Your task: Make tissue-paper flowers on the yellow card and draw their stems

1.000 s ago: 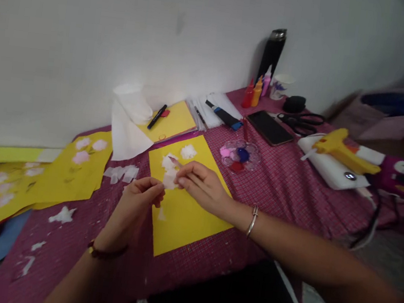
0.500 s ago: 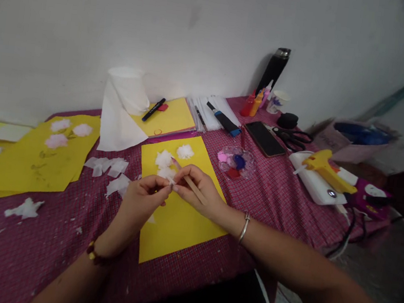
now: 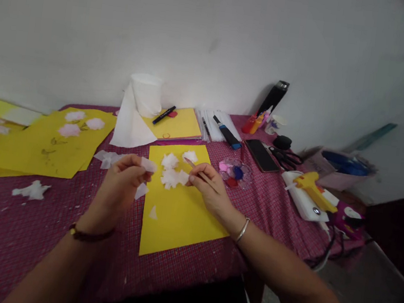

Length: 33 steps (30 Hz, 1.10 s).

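A small white tissue piece (image 3: 148, 165) is being pinched between the fingers of the left hand (image 3: 119, 185) above the counter (image 3: 272, 204), just left of the yellow sheet (image 3: 179, 217). A thin stick (image 3: 199, 173) is being gripped by the closed fingers of the right hand (image 3: 211, 192), beside the tissue tufts (image 3: 172, 176) on the sheet.

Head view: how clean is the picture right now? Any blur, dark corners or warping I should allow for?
Head view: dim, soft light, no glare; the right hand and left hand look slightly smeared, the tissue piece lacks crisp edges; the right corners go black; the table edge bows from wide-angle distortion.
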Each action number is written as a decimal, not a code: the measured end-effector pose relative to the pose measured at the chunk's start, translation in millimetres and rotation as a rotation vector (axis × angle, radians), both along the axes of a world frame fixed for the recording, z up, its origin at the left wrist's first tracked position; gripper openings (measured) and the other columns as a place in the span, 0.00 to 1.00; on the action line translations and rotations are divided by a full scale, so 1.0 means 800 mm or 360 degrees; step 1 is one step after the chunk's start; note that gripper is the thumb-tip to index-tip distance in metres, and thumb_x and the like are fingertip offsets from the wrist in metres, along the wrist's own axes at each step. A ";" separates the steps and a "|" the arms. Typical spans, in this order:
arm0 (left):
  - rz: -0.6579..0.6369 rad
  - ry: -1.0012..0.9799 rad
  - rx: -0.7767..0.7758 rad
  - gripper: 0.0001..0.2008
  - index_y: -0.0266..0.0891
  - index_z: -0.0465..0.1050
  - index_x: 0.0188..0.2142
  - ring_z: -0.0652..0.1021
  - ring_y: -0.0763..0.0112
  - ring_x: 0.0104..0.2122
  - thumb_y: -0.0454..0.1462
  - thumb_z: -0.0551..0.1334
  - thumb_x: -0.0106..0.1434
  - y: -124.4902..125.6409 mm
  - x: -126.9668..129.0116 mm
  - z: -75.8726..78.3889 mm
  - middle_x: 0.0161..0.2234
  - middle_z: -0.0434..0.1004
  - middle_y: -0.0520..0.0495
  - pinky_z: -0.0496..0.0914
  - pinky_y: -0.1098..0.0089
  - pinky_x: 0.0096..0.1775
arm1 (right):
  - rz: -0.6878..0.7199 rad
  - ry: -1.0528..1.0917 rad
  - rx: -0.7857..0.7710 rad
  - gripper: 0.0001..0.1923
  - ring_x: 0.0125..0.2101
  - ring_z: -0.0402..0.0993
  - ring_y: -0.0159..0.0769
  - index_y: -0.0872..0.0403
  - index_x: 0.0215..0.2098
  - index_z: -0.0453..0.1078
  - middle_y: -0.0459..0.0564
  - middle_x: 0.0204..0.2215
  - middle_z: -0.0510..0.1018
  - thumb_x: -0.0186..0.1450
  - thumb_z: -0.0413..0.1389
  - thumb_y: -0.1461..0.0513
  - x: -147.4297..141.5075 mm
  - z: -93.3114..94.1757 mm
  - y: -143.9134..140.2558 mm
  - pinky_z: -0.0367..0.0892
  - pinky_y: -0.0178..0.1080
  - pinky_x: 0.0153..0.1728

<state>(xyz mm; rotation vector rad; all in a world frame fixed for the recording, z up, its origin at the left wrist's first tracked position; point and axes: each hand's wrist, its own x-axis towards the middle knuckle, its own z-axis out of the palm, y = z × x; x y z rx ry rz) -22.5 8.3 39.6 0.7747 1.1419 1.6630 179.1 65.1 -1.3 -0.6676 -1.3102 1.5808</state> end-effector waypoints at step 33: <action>-0.0552 -0.0217 -0.0212 0.08 0.37 0.74 0.28 0.75 0.76 0.25 0.33 0.69 0.46 0.003 0.028 -0.022 0.26 0.76 0.52 0.71 0.75 0.29 | 0.0359 -0.0250 0.0135 0.11 0.28 0.66 0.29 0.53 0.31 0.62 0.41 0.27 0.68 0.56 0.62 0.61 -0.027 0.023 0.003 0.62 0.35 0.32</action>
